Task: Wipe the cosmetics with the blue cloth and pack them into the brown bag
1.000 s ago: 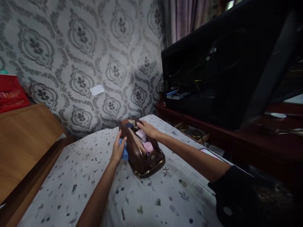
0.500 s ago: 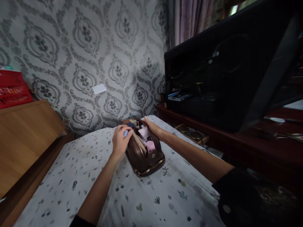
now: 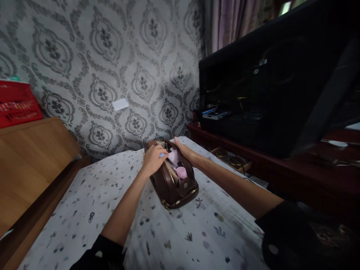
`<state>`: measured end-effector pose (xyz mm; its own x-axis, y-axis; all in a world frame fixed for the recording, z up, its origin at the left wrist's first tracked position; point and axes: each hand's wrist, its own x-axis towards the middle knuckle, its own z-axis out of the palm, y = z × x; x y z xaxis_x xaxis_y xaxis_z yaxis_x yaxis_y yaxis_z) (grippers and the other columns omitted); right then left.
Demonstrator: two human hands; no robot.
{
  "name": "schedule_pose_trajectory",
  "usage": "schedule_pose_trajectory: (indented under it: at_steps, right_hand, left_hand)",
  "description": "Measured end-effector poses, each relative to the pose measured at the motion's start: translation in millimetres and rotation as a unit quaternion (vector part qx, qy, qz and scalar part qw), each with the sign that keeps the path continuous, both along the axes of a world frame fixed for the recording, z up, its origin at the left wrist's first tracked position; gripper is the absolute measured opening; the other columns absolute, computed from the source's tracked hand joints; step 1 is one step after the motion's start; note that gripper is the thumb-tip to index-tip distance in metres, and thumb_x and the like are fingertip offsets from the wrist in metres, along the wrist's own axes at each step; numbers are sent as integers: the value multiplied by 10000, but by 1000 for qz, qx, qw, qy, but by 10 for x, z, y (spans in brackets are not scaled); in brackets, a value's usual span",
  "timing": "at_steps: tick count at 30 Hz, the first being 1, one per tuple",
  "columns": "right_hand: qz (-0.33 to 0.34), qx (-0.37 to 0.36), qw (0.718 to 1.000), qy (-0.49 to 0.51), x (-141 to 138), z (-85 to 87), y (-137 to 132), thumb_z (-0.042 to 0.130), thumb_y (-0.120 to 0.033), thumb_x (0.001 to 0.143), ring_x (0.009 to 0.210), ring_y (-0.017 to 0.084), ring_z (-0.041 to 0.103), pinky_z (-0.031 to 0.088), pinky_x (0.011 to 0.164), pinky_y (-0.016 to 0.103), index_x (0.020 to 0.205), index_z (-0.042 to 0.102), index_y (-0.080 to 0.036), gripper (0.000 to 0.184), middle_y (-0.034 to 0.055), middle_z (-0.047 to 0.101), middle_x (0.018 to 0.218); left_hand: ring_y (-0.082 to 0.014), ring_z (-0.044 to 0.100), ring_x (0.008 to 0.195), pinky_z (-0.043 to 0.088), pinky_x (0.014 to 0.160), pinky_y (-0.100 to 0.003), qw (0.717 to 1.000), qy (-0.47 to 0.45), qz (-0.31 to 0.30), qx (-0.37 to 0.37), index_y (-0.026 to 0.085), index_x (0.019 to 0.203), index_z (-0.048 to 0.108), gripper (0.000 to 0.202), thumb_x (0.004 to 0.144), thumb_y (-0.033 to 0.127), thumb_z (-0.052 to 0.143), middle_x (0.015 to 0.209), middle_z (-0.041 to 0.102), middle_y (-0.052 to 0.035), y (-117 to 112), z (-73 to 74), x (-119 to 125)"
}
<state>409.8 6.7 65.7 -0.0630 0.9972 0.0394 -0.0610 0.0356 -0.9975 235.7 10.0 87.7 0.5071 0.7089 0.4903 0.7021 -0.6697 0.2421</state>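
An unzipped brown leather toiletry bag (image 3: 171, 187) lies on the printed sheet, its opening facing up. Inside are a pink-lidded jar (image 3: 181, 172), a pale pink tube or packet (image 3: 173, 157) and other small items partly hidden. Over the far left of the opening is my left hand (image 3: 154, 159), closed, with a small light-blue object (image 3: 161, 155) pinched at its fingertips; its kind is unclear. Along the bag's right side, my right hand (image 3: 186, 152) grips the upper edge and holds it apart, its fingers mostly hidden behind the leather.
The bag rests on a bed with a white patterned sheet (image 3: 107, 202). On the left stands a wooden headboard-like panel (image 3: 33, 153) with a red basket (image 3: 18, 101) on top. To the right are a dark television-like cabinet (image 3: 253, 97) and an open drawer (image 3: 233, 161) holding cables.
My left hand has moved slightly right, further over the bag's opening, carrying the light-blue object. My right hand stays at the bag's side. The view has shifted a little.
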Motion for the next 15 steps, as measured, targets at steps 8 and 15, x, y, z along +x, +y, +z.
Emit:
schedule_pose_trajectory:
  at_steps: [8,15]
  right_hand:
    - [-10,6,1000,-23,47,3,-8,315,-655,961,801,226,678,525,791,322,1084,717,-166,645,65,764,874]
    - [-55,151,971,-177,-90,-23,76,392,-539,986,1143,246,602,414,1053,356,1061,696,-162,490,85,714,1171]
  left_hand:
    - [-224,603,1057,498,914,-355,990,-94,-83,-67,196,738,722,117,795,183,621,1074,646,-62,117,-93,-150]
    - [-229,634,1054,481,968,-368,986,-112,-97,-72,200,744,723,129,811,236,619,1059,663,-65,136,-93,-168]
